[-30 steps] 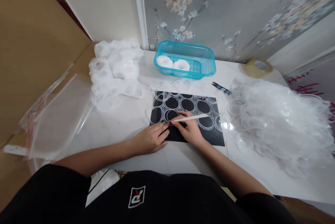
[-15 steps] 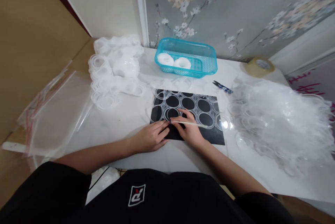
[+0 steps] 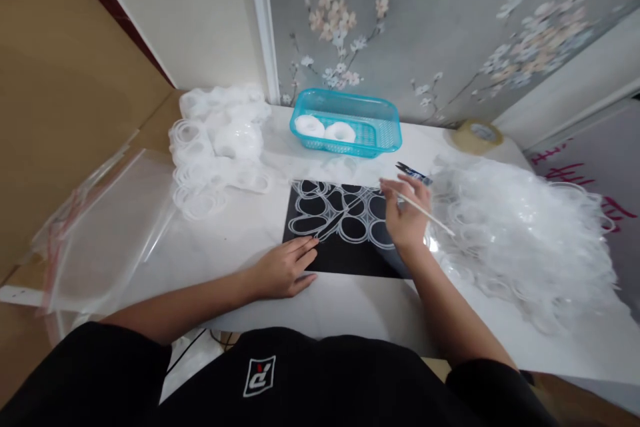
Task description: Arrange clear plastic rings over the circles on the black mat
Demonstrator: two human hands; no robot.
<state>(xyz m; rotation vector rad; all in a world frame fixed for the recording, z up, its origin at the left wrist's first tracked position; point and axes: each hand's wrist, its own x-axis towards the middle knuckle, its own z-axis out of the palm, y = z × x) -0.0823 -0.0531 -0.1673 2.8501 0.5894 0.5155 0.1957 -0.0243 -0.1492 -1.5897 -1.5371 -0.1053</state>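
1. Both hands work over a black rectangular cutting mat (image 3: 350,260) that lies flat on the white tabletop (image 3: 240,227), close to the person.
2. Left hand (image 3: 283,270): released, fingers stretched flat, fingertips on the mat's near-left edge. Judged a hold-down that stops the mat sliding.
3. Right hand (image 3: 407,214): raised over the mat's far-right part and clenched round a thin white stick (image 3: 425,214), which juts out to the right.
4. On the mat lies a clear plastic sheet of linked rings (image 3: 340,214), buckled along 1 diagonal ridge. The dark mat likely serves to make the clear rings readable.
5. Stock sits within arm's reach:
   - a large heap of clear ring sheets (image 3: 520,234) at right
   - a stack of white ring offcuts (image 3: 215,147) at left
   - a turquoise plastic basket (image 3: 345,95) behind, holding 2 white rolls (image 3: 309,125)
6. Not verifiable:
   - whether the right fingertips also pinch the sheet
   - the stick's working tip
   - the mat's near-right corner, behind the wrist
   - the blue-handled snips (image 3: 413,174), partly covered
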